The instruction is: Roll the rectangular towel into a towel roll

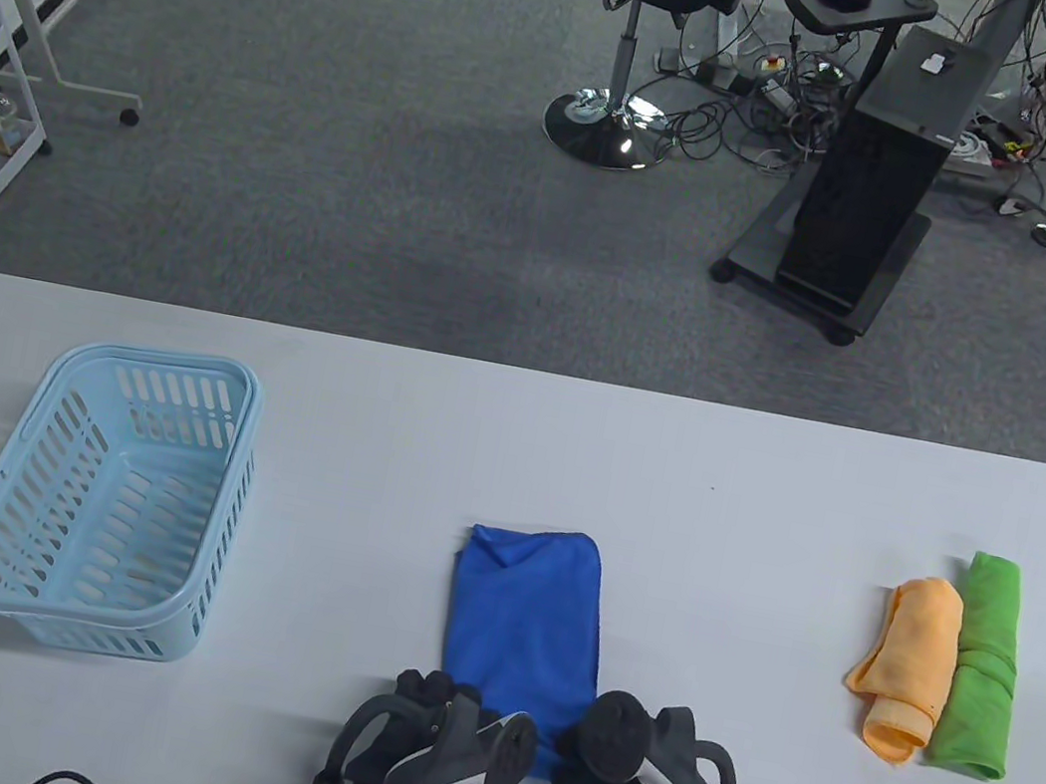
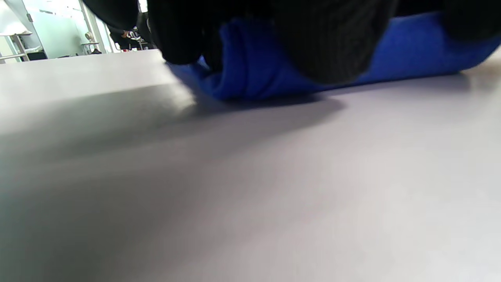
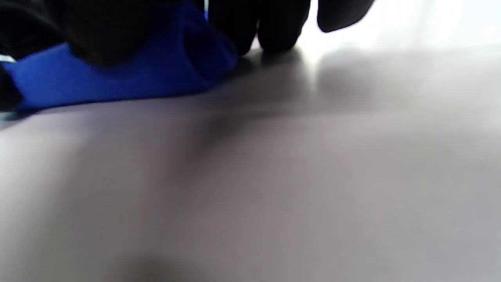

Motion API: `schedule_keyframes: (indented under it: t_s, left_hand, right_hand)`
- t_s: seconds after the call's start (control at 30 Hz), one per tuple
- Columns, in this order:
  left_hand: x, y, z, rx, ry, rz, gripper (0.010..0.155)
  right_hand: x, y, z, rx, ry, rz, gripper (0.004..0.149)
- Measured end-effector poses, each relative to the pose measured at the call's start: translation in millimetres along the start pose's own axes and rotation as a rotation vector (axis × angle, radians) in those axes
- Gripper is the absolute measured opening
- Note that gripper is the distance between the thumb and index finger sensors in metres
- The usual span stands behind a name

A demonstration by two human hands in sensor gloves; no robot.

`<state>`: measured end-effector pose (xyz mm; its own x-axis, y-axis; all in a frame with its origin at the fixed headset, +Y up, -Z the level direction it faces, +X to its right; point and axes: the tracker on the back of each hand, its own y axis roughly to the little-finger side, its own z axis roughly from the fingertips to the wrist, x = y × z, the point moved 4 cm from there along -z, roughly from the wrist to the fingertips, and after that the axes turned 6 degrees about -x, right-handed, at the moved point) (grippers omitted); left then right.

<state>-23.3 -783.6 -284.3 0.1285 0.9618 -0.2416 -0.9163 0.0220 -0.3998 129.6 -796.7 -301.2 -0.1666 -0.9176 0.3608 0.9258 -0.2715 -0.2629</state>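
Note:
A blue towel [image 1: 526, 615], folded into a long strip, lies on the white table near its front middle, running away from me. Its near end is curled up into a small roll, seen in the left wrist view [image 2: 266, 74] and the right wrist view [image 3: 129, 78]. My left hand [image 1: 432, 692] grips the left part of that rolled end, with gloved fingers [image 2: 325, 43] curled over it. My right hand [image 1: 591, 763] grips the right part, with fingers [image 3: 274, 23] at the towel's edge touching the table. The trackers hide most of both hands in the table view.
A light blue slotted basket [image 1: 154, 359] stands at the left of the table. An orange rolled towel [image 1: 915, 664] and a green rolled towel [image 1: 983, 665] lie side by side at the right. The table's far edge [image 1: 526, 372] is beyond the blue towel.

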Motion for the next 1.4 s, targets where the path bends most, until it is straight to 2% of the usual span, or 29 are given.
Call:
schedule_keyframes:
  t_s: [0.43, 0.57, 0.7, 0.87, 1.07, 1.27, 1.33, 1.4]
  left_hand:
    - [-0.9, 9.1, -0.3, -0.017, -0.025, 0.124, 0.051]
    - [-2.0, 11.9, -2.9, -0.001, -0.043, 0.141, 0.050]
    - [-1.7, 12.3, -3.0, 0.023, -0.029, 0.139, 0.050]
    - [-2.2, 13.5, -2.8, 0.035, -0.021, 0.169, 0.050]
    - [-3.0, 14.2, -2.2, 0.034, -0.021, 0.181, 0.050]
    - [-3.7, 14.8, -1.6, 0.033, -0.026, 0.187, 0.050]
    - [1.6, 15.9, 0.2, 0.068, -0.060, 0.142, 0.057]
    - [9.9, 11.3, 2.1, 0.057, -0.101, 0.114, 0.053]
  right_hand:
    - [-3.2, 4.8, -2.1, -0.006, -0.009, -0.038, 0.050]
    - [-11.8, 1.4, 2.1, 0.000, 0.056, -0.001, 0.055]
    - [-25.8, -5.6, 7.9, -0.042, 0.129, 0.038, 0.053]
    - [-11.2, -6.8, 5.5, -0.053, 0.033, 0.096, 0.064]
    - [-4.2, -1.0, 2.7, -0.035, 0.003, 0.085, 0.066]
    - [-4.1, -3.1, 1.8, -0.017, 0.041, 0.084, 0.059]
    - [-4.8, -2.5, 1.5, -0.010, 0.043, 0.077, 0.058]
    - [-5.7, -0.2, 1.5, -0.003, 0.044, 0.065, 0.057]
